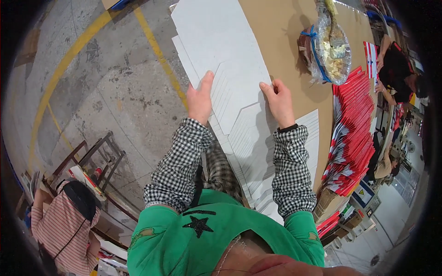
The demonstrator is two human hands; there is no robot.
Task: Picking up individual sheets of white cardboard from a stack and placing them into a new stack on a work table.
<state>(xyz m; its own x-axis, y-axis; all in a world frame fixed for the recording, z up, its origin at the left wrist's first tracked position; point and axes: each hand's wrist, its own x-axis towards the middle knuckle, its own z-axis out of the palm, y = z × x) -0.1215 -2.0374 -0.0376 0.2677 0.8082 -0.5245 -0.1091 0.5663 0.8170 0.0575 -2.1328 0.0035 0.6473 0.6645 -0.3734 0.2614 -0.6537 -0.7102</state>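
White sheets of card (221, 37) lie one over another in front of me, with fanned, stepped edges. My left hand (200, 100) grips their left edge, thumb on top and the other fingers hidden beneath. At the right edge, my right hand (280, 102) is closed, its thumb and bent fingers pinching the card. More overlapping white sheets (251, 133) spread between my forearms toward my body. Checked sleeve covers run from both wrists to above the elbows.
The brown tabletop (271, 32) carries a plastic-wrapped bowl (317, 57) of pale paste with a brush (338, 34) in it. A long stack of red folded printed pieces (352, 133) lies at the right. People work at far right; another person (64, 225) is at lower left near a metal frame (103, 161).
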